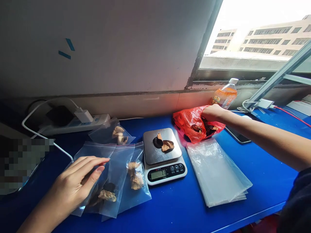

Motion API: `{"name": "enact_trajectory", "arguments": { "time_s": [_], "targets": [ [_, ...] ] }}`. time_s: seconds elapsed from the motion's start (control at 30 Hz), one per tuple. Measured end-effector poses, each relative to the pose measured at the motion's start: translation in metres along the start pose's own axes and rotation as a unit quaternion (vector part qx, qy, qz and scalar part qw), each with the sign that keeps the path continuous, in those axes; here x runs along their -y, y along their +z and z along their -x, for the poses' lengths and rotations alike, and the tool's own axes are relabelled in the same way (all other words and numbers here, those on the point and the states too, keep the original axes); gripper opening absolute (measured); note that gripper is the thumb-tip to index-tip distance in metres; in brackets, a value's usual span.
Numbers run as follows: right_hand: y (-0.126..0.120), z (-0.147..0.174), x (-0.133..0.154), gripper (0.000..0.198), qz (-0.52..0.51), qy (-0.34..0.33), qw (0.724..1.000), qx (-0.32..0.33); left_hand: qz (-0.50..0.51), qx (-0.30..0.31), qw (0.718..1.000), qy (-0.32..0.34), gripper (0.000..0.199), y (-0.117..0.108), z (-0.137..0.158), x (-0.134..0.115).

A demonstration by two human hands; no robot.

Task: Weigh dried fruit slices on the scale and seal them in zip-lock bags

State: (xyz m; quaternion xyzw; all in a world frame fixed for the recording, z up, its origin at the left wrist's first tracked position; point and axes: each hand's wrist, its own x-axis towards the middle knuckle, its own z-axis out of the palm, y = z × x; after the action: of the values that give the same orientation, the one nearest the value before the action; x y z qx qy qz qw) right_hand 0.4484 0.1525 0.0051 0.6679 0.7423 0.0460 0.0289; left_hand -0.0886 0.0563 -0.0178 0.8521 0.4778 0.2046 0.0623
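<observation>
the right hand's grip [213, 113] is buried in the mouth of the red bag [191, 124], fingers curled inward, though whether they have closed on a dried piece i cannot tell. the left hand [77, 181] lies flat and open on the filled clear bags [114, 181], pinning them to the blue counter [175, 207]. the red bag sits just right of the scale [162, 155], whose pan carries two dried pieces [163, 144]. those pieces look light, stiff and likely brittle, best pinched gently at the edges; the bag film is thin and slippery. empty bags [216, 173] lie stacked near the scale.
</observation>
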Motion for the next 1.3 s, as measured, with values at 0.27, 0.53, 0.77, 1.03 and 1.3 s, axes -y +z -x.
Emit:
{"name": "enact_trajectory", "arguments": {
  "time_s": [0.27,0.53,0.77,1.03,1.3],
  "targets": [
    [-0.036,0.036,-0.001,0.016,-0.034,-0.036,0.998,-0.037,0.022,-0.03,0.999,-0.032,0.023,0.005,0.005,0.0],
    [-0.03,0.111,0.069,0.007,-0.201,-0.137,0.913,-0.327,0.046,-0.056,0.997,-0.009,0.023,0.005,0.007,-0.011],
    [-0.02,0.124,0.121,0.017,-0.178,-0.254,0.842,-0.442,0.02,-0.092,0.983,0.159,0.026,0.007,-0.016,-0.096],
    [0.001,0.156,0.151,0.02,-0.177,-0.366,0.807,-0.429,0.098,-0.103,0.936,0.322,0.053,0.04,-0.037,-0.178],
    [-0.003,0.159,0.144,0.018,-0.206,-0.342,0.804,-0.44,0.076,-0.114,0.969,0.206,0.036,0.024,-0.056,-0.137]
  ]
}}
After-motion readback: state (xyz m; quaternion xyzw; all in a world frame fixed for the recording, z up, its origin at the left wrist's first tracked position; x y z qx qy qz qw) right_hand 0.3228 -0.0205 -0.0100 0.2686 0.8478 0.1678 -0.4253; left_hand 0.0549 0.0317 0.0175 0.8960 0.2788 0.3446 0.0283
